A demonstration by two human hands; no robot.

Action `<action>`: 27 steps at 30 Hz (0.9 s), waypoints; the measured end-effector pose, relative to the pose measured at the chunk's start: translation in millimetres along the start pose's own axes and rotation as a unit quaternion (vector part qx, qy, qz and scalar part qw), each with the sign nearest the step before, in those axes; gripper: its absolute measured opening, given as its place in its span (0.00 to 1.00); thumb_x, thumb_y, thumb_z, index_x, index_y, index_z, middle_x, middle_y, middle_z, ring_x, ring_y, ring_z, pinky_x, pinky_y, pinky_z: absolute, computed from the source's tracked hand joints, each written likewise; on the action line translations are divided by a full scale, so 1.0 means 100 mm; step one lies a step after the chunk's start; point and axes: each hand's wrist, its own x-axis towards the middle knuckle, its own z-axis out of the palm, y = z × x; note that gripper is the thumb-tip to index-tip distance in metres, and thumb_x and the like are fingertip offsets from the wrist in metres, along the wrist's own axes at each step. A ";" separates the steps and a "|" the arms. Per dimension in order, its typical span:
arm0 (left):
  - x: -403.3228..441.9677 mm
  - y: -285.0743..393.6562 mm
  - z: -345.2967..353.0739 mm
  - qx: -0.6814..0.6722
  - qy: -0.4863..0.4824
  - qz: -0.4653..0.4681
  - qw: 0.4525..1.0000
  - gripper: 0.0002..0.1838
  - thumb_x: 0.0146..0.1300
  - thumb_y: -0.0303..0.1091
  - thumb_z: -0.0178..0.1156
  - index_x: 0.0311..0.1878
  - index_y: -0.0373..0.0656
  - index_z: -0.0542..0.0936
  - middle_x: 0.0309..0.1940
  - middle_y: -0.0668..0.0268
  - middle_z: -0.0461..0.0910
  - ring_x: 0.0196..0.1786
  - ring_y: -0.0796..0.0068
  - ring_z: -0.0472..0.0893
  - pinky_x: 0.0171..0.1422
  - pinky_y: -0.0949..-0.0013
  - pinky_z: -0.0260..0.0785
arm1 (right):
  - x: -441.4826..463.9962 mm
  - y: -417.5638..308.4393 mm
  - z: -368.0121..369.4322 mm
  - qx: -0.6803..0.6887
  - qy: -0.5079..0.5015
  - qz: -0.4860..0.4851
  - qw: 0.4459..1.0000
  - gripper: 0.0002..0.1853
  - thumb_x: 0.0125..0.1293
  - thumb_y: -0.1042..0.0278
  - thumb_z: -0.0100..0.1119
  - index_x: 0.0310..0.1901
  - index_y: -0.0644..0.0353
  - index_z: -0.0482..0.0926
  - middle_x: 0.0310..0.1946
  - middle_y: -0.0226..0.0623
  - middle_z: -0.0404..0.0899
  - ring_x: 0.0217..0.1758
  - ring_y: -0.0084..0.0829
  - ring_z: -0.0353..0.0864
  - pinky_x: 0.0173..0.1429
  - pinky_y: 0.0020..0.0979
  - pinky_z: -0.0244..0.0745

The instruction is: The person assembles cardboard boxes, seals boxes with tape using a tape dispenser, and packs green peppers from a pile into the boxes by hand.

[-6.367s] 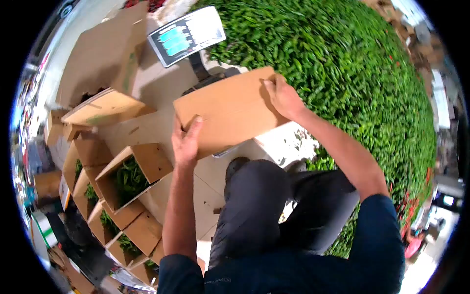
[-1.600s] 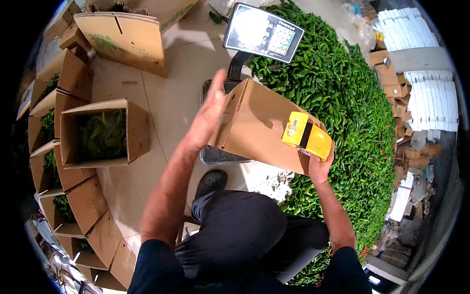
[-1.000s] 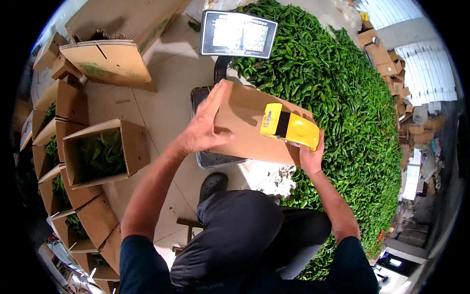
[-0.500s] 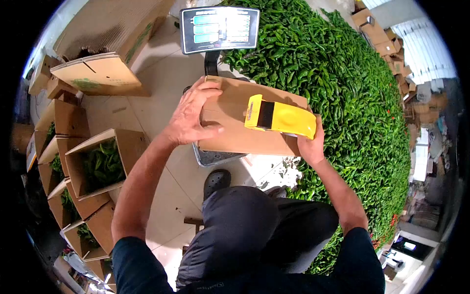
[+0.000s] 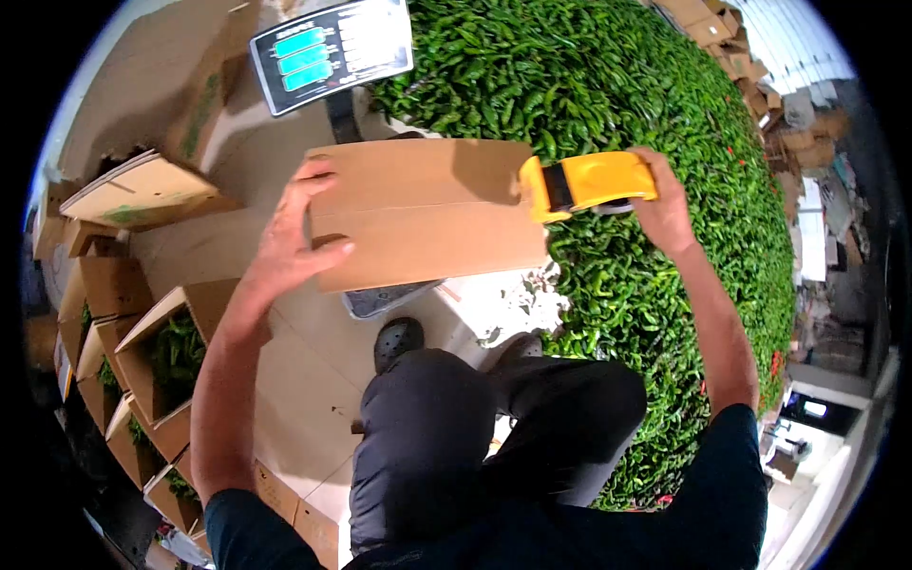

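Note:
A closed cardboard box (image 5: pixel 418 223) lies in front of me, a seam running along its top. My left hand (image 5: pixel 292 233) grips its left end, thumb and fingers spread over the edge. In my right hand (image 5: pixel 665 204) is a yellow tape dispenser (image 5: pixel 603 180), held by its rear end. The dispenser's front sits at the box's right end, near the seam; whether it touches the cardboard I cannot tell. Under the box, part of a scale platform (image 5: pixel 385 300) shows, and its lit display (image 5: pixel 332 52) stands behind.
A large heap of green peppers (image 5: pixel 665 313) spreads along the right. Several open boxes (image 5: pixel 142 328) with peppers stand at the left, below an upright flattened carton (image 5: pixel 142 195). My legs and a dark clog (image 5: pixel 398 342) are below the box.
My right hand has carried the tape dispenser from the box's top to beyond its right end. The view has shifted, so box and display appear farther left. My left hand stays on the box.

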 end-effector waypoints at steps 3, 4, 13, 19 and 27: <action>-0.01 0.03 0.03 -0.034 -0.009 -0.021 0.999 0.39 0.49 0.32 0.72 0.66 0.41 0.67 0.72 0.52 0.62 0.77 0.53 0.61 0.80 0.54 0.53 | -0.16 0.19 -0.30 -0.015 -0.005 0.010 1.000 0.31 0.58 0.91 0.61 0.63 0.61 0.67 0.52 0.43 0.79 0.54 0.38 0.83 0.56 0.33 0.80; -0.01 0.03 0.02 -0.032 -0.014 -0.027 0.999 0.40 0.50 0.31 0.72 0.67 0.41 0.67 0.73 0.52 0.62 0.77 0.53 0.61 0.80 0.54 0.53 | -0.21 0.26 -0.28 0.001 -0.004 -0.007 1.000 0.32 0.58 0.91 0.62 0.63 0.60 0.67 0.51 0.42 0.79 0.53 0.38 0.83 0.55 0.33 0.80; 0.03 0.12 -0.04 0.074 -0.071 -0.061 0.993 0.41 0.57 0.44 0.64 0.73 0.41 0.63 0.79 0.53 0.52 0.82 0.51 0.50 0.83 0.48 0.42 | -0.58 0.79 0.73 0.041 -0.033 0.122 0.991 0.32 0.59 0.86 0.66 0.63 0.62 0.65 0.51 0.50 0.80 0.57 0.45 0.83 0.61 0.37 0.81; 0.28 0.64 0.12 0.490 -0.151 -0.021 0.859 0.47 0.66 0.58 0.56 0.78 0.35 0.55 0.79 0.47 0.50 0.82 0.47 0.48 0.83 0.42 0.35 | -0.79 1.23 2.11 0.302 -0.016 0.151 0.941 0.28 0.62 0.77 0.69 0.61 0.64 0.65 0.49 0.53 0.81 0.56 0.47 0.83 0.56 0.40 0.80; 1.26 1.29 1.80 0.359 -0.143 0.137 0.912 0.53 0.60 0.67 0.59 0.76 0.32 0.60 0.76 0.52 0.60 0.81 0.55 0.52 0.83 0.43 0.35 | -0.68 0.60 1.71 0.211 -0.051 0.109 0.970 0.32 0.59 0.67 0.73 0.60 0.62 0.65 0.51 0.55 0.78 0.55 0.55 0.81 0.54 0.47 0.78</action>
